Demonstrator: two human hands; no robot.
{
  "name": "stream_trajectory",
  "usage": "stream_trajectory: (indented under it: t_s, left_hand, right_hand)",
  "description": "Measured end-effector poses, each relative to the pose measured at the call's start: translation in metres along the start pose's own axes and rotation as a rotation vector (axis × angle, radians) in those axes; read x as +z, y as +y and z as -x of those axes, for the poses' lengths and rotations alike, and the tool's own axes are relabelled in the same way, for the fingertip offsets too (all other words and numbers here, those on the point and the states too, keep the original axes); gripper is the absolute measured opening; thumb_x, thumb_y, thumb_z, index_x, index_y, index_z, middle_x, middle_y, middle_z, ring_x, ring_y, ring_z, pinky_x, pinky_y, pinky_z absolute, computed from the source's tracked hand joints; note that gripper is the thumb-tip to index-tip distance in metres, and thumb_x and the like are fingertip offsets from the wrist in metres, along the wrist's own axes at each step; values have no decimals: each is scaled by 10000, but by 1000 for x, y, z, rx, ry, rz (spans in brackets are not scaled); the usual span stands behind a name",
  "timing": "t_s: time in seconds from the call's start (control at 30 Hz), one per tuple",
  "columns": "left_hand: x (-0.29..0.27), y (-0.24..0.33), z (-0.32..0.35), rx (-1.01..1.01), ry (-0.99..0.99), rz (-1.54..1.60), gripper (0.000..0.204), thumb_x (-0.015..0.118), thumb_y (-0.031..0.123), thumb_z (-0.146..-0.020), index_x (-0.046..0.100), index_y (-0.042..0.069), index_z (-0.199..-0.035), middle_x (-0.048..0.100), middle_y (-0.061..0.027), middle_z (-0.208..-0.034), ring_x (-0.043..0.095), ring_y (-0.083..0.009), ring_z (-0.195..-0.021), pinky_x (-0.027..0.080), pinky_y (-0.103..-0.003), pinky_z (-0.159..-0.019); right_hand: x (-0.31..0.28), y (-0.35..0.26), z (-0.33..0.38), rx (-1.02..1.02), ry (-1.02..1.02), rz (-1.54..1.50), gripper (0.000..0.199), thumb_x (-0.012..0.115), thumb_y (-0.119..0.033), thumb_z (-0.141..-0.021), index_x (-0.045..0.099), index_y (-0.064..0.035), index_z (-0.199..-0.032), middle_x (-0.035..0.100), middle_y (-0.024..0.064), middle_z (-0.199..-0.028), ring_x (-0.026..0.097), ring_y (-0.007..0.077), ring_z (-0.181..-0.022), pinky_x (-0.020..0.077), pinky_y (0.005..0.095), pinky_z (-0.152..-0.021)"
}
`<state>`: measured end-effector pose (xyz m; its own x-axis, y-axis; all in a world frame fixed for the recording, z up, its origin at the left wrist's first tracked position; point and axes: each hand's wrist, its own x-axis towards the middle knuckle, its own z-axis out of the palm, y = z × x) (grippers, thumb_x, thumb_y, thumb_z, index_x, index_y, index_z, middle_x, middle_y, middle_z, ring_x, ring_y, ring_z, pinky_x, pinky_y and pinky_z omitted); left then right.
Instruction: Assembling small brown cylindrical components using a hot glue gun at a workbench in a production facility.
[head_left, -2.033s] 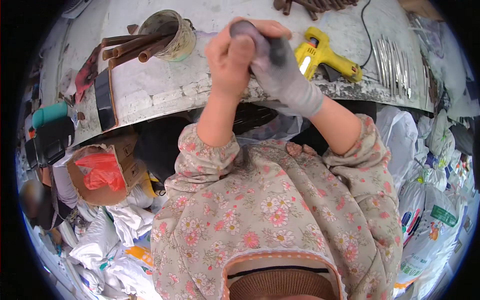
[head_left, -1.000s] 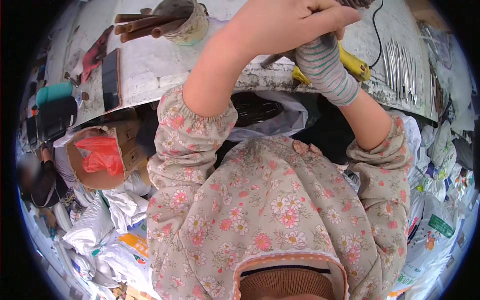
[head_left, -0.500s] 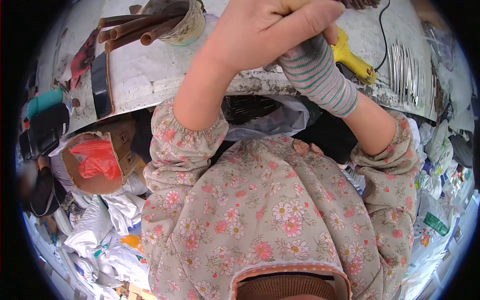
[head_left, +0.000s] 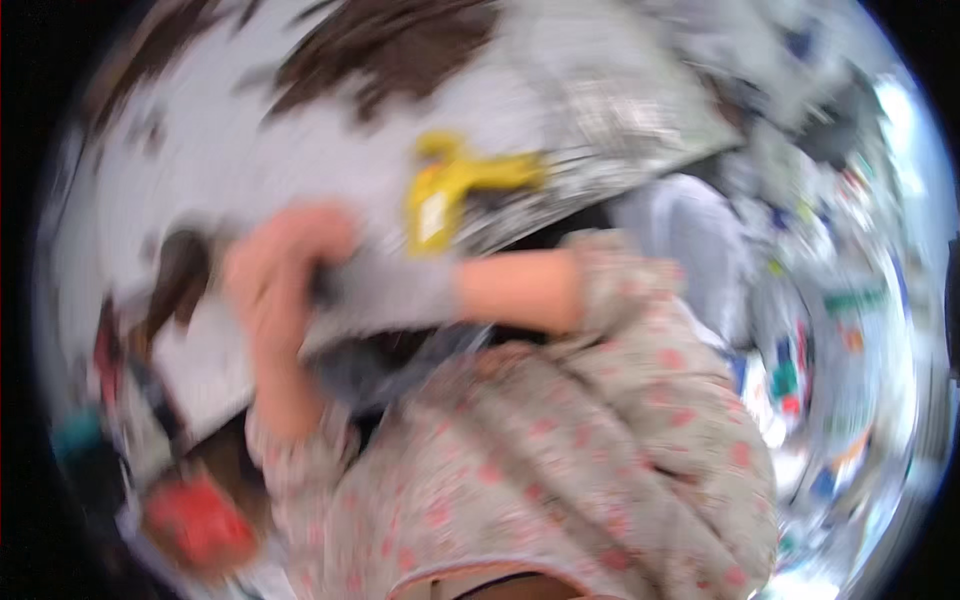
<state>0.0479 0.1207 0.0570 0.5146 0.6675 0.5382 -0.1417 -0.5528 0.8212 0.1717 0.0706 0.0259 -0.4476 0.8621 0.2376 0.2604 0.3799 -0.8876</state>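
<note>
Motion blurs everything. The grey glove [head_left: 395, 292] covers the person's right hand [head_left: 365, 290] above the near edge of the pale surface [head_left: 320, 165]. The bare left hand [head_left: 285, 265] meets it at nine o'clock, hiding its far end; the left fingers look bent, but whether they grip cannot be told, nor can the state of the right fingers. From the glove, a yellow glue gun [head_left: 432, 205] lies at one o'clock, a brown heap [head_left: 390, 45] at twelve, brown sticks [head_left: 180, 275] at nine, a red bag [head_left: 203, 520] at seven.

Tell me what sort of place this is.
Likely a workshop, though the view is blurred: a yellow gun-shaped tool and heaped brown pieces lie on a worktable, with pale bags nearby.
</note>
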Motion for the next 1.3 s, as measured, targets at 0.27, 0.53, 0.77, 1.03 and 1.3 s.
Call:
stream_trajectory:
  t_s: [0.27, 0.53, 0.77, 1.03, 1.3]
  left_hand:
    - [10, 23, -18, -59, -127, -160, 270, 399, 97, -882, 552, -67, -732, 607, -159, -770, 580, -259, -760, 445, -342, -726]
    - [22, 55, -26, 4, -208, -516, 113, 490, 44, -790, 567, -25, -746, 601, -143, -763, 561, -299, -747, 441, -362, -688]
    - [22, 30, -11, 231, -144, -483, 81, 548, 86, -691, 576, 15, -664, 581, -115, -646, 560, -305, -620, 453, -378, -597]
    - [37, 28, -6, 336, -55, -426, 146, 672, 159, -663, 560, 68, -639, 552, -53, -614, 525, -225, -580, 424, -308, -492]
    - [-50, 52, 68, -140, 524, -1170, 262, 640, 32, -741, 615, 100, -993, 533, -40, -780, 462, -132, -579, 400, -238, -541]
  right_hand:
    - [22, 54, -36, -159, 383, 174, 246, 393, -178, -840, 450, -11, -1011, 463, 100, -990, 432, 211, -945, 346, 345, -848]
    - [26, 59, -27, -124, 417, 193, 251, 383, -167, -863, 456, -23, -1055, 468, 108, -1053, 424, 200, -1011, 326, 335, -900]
    - [26, 44, 8, -120, 32, -19, 279, 380, -178, -888, 454, -53, -1126, 453, 99, -1157, 401, 183, -1096, 289, 321, -965]
    - [11, -5, 39, -156, 214, -390, 237, 479, -145, -861, 470, -71, -1085, 503, 83, -1016, 476, 162, -999, 404, 301, -828]
    - [15, -54, 70, 194, -368, -370, 123, 598, -112, -777, 526, -19, -739, 449, 46, -586, 413, 107, -569, 385, 259, -523]
